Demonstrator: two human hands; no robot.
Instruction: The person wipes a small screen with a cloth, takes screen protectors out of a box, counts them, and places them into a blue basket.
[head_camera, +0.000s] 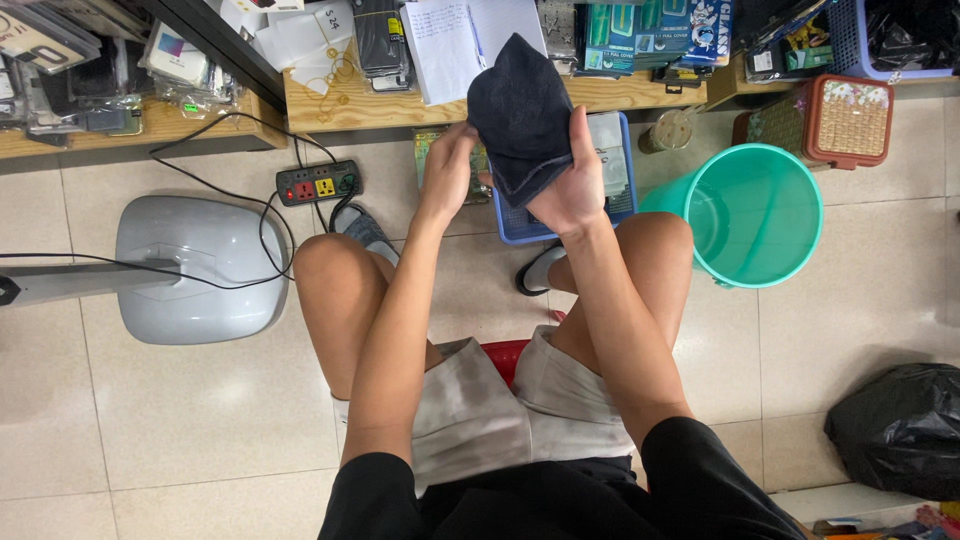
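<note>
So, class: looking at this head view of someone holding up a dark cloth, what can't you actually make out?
- Whether anything is wrapped inside the dark cloth: its folds hide it.
- The left hand's fingertips: behind the cloth.
- The blue tray's contents: covered by the cloth and right hand.
- The black bag: cut off by the right edge.

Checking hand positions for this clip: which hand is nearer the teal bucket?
Right. The right hand holds the dark cloth just left of the teal bucket; the left hand is farther left.
</note>
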